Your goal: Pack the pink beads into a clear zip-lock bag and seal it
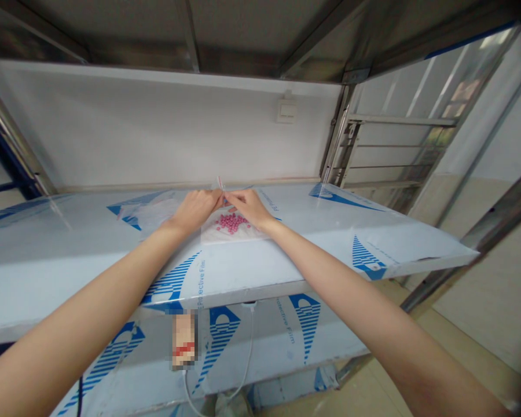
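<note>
Pink beads lie in a loose cluster inside a clear plastic bag on the film-covered shelf. Both hands meet just above the beads, at the bag's far end. My left hand has its fingers pinched together on the bag's edge. Opposite it, my right hand pinches the same edge, thumb and forefinger close to the left fingertips. A bit of clear plastic with a red line sticks up beyond the fingers.
More clear plastic bags lie to the left on the shelf. Below, a blurred phone-like object with a white cable is on a lower surface. Metal posts and an upper board frame the space.
</note>
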A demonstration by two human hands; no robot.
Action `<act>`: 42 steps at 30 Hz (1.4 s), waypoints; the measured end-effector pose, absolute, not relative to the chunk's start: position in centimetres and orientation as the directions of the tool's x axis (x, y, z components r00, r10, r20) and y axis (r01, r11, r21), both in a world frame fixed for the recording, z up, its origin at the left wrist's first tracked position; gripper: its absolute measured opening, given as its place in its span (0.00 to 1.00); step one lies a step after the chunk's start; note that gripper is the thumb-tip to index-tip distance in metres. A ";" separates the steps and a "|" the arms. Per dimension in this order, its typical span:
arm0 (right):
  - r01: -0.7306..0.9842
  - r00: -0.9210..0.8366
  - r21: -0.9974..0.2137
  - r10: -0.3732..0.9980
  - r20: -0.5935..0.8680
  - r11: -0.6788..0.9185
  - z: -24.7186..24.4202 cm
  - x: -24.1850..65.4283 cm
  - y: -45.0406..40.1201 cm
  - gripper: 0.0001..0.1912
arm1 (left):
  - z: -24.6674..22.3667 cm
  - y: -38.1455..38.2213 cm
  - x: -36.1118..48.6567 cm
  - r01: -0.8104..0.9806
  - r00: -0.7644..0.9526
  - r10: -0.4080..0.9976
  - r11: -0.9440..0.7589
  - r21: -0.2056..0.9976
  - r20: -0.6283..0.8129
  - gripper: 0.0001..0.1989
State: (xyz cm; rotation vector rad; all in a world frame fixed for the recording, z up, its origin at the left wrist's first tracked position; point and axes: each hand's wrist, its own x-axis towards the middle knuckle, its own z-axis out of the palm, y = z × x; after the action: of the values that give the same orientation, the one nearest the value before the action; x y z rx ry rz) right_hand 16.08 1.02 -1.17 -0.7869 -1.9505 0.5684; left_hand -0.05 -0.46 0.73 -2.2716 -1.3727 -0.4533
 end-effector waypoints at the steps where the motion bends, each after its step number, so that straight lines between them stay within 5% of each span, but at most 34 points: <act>1: 0.258 -0.364 -0.690 0.730 0.579 0.676 -1.2 16.0 1.1 0.16 | 0.7 -0.4 -0.1 0.890 0.453 0.743 -0.410 -0.201 0.492 0.19; 6: 0.217 -0.286 -0.735 0.761 0.582 0.643 -1.4 16.1 1.9 0.14 | 0.6 -0.2 0.0 0.873 0.457 0.700 -0.470 -0.129 0.549 0.18; 13: 0.420 -0.293 -0.522 0.656 0.696 0.742 -1.2 16.4 1.5 0.16 | 0.7 -0.3 0.1 0.805 0.451 0.690 -0.588 0.075 0.566 0.19; 21: 0.328 -0.249 -0.631 0.709 0.660 0.703 -1.3 16.1 2.1 0.15 | -0.2 0.3 -0.1 0.748 0.460 0.698 -0.638 0.186 0.549 0.20; 42: 0.338 -0.254 -0.603 0.687 0.681 0.723 -1.0 16.3 1.9 0.12 | -0.2 0.7 -0.3 0.691 0.448 0.685 -0.673 0.264 0.575 0.18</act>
State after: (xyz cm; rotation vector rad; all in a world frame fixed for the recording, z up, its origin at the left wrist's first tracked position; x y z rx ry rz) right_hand 16.33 1.89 -1.05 -0.7962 -1.8601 0.4090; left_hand -0.31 0.66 -0.16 -2.6657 -1.2662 -1.0513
